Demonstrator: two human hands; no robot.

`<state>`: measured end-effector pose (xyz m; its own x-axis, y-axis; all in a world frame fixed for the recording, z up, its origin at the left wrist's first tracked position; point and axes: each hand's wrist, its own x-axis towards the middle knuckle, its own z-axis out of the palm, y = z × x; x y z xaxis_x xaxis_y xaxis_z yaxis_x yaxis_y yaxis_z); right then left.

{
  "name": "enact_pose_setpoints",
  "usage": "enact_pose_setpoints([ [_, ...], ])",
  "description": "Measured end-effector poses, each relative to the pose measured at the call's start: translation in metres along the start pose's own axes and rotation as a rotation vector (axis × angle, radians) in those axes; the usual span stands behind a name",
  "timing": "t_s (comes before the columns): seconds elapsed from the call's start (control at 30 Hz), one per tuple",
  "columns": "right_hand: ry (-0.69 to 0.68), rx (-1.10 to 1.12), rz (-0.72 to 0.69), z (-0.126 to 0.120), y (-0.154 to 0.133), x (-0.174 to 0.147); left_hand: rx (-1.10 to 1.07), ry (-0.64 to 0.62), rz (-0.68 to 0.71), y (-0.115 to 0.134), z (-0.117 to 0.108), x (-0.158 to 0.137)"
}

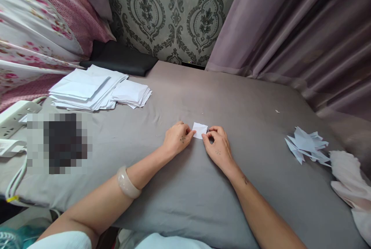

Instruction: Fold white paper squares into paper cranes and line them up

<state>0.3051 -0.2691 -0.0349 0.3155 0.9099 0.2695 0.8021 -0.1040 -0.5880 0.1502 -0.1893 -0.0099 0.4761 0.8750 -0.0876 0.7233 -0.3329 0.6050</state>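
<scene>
At far left, a power strip (21,114) lies on the bed (255,102) beside a pixelated patch (64,143) whose content cannot be told. Beyond them sits a stack (77,83) of large white sheets, with a pile (131,91) of smaller sheets touching its right side and a black bag (124,60) behind. At centre, the left hand (179,138), a bangle (127,182) on its forearm, has thumb and forefinger narrowly closed on the left edge of the square (199,129), a small white paper between the two hands. The right hand (218,148) curls thumb and forefinger into a loop, the thumb tip at the near right corner; whether it pinches or merely presses cannot be told. The step in hand appears to be lining up or creasing the square; the next move seems to call for matched edges, a steady left hold and light pressure from the right thumb. At far right, well apart from the hands, pointed paper pieces (309,143) lie heaped beside a pale cloth (346,171).
</scene>
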Motion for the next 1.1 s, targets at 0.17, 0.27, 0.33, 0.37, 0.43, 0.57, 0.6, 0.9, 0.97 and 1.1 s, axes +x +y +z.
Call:
enact_pose_setpoints([
  [0.17, -0.002, -0.007, 0.011, 0.001, -0.002, 0.004, 0.040, -0.007, 0.034, 0.000, 0.001, -0.001],
  [0.27, -0.005, 0.001, 0.019, 0.001, -0.001, 0.005, 0.066, 0.006, 0.063, -0.002, 0.004, -0.002],
  [0.33, -0.006, 0.010, 0.026, 0.002, -0.001, 0.005, 0.088, 0.008, 0.074, -0.003, 0.006, -0.002],
  [0.37, -0.005, 0.014, 0.031, 0.002, 0.000, 0.005, 0.099, 0.008, 0.078, -0.004, 0.006, -0.002],
  [0.43, -0.003, 0.018, 0.044, 0.002, 0.000, 0.006, 0.115, 0.006, 0.092, -0.005, 0.007, -0.002],
  [0.57, -0.011, 0.036, 0.057, 0.003, 0.001, 0.005, 0.144, -0.004, 0.116, -0.005, 0.005, -0.005],
  [0.6, -0.008, 0.040, 0.053, 0.003, 0.001, 0.005, 0.156, -0.005, 0.132, -0.005, 0.005, -0.005],
  [0.9, 0.004, 0.047, -0.075, 0.000, 0.001, 0.003, 0.345, -0.001, 0.681, -0.012, 0.007, -0.003],
  [0.97, -0.053, 0.005, -0.163, -0.002, -0.001, 0.002, 0.370, 0.005, 0.680, -0.013, 0.007, -0.004],
  [1.1, -0.129, -0.127, -0.270, -0.005, -0.006, 0.001, 0.358, 0.036, 0.637, -0.014, 0.006, -0.008],
])
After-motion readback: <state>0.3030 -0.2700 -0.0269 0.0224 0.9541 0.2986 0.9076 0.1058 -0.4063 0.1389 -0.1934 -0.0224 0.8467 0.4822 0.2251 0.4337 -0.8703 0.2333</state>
